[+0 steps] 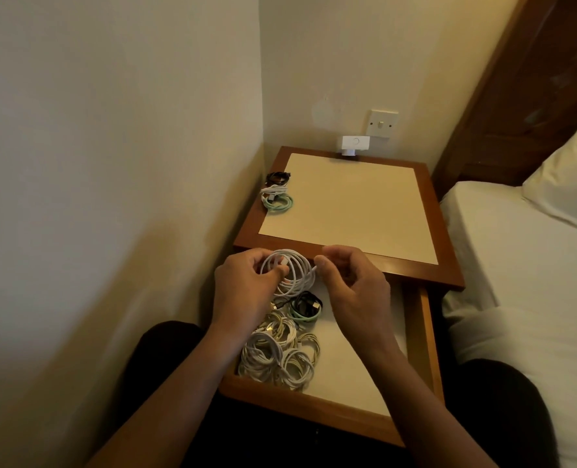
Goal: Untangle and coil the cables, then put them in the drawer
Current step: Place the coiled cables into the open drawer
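The left hand [246, 282] has its fingers curled, thumb and fingertips pinching the left side of a white coil [297, 275]. The right hand [351, 285] pinches the same coil's right side between thumb and forefinger, its other fingers loosely bent. The coil hangs between them over the back of the open drawer [427, 336], just in front of the tabletop's [415, 270] front edge and toward its left end. Below it, in the drawer's left half, a black coil [310, 304] lies on a green coil [295, 315]. Nearer the front rim a heap [280, 356] of white and cream coils, touching one another, reaches the front left corner. The drawer's right half shows bare white floor up to the right wall. On the tabletop, three small coils [276, 192], black, white and green, sit in a row along the left edge near the back left corner; the cream inset beyond them runs bare to the wooden border. A white plug [355, 145] stands at the back edge, under a wall plate [382, 125]. A wall [111, 163] runs tight along the left side of tabletop and drawer. A bed [516, 265] with a pillow [570, 184] lies close on the right, and the person's dark-clad legs [503, 400] flank the drawer front.
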`<state>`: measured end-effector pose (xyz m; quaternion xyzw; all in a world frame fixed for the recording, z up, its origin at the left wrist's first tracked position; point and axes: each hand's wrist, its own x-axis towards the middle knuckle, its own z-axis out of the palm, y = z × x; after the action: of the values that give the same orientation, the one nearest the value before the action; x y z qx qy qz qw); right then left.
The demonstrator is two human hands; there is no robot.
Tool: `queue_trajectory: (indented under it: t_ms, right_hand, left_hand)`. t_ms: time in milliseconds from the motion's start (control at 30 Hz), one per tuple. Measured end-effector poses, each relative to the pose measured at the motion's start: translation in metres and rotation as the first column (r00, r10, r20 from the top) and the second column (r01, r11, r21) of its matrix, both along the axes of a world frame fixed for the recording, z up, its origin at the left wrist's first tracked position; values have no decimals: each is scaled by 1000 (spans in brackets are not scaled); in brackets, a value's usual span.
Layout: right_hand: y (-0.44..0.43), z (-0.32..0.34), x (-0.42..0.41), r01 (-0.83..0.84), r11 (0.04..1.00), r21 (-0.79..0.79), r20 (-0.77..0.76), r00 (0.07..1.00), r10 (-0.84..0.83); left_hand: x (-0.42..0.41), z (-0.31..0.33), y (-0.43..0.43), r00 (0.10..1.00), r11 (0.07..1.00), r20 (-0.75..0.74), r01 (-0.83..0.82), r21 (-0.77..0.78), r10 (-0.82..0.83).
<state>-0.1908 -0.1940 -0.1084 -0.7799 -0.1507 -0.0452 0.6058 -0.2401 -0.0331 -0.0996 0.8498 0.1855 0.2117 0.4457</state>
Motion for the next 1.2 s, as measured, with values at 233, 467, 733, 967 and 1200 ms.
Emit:
queue_trajectory:
  t_ms: [233, 467, 733, 967, 1200]
  right_hand:
    - [-2, -5, 4, -173, 978, -119, -169, 974, 152]
    - [-9, 1, 7, -233, 939, 255, -435, 840, 326]
    - [-9, 0, 4, -208, 960, 187, -414, 869, 269]
    - [-9, 5, 1, -184, 980, 74, -261, 945, 197]
    - [-8, 1, 2, -167, 985, 42, -259, 950, 172]
  left_hand:
    - [1, 0, 3, 980, 966, -86, 160, -203, -181]
    - [-4, 0, 14, 935, 248, 75, 169, -954, -346]
    - [-8, -2, 5, 939, 355, 114, 233, -905, -325]
    - [-11, 1, 0, 946, 818, -59, 242, -522, -317]
    - [-13, 2, 9, 947, 789, -49, 235, -567, -317]
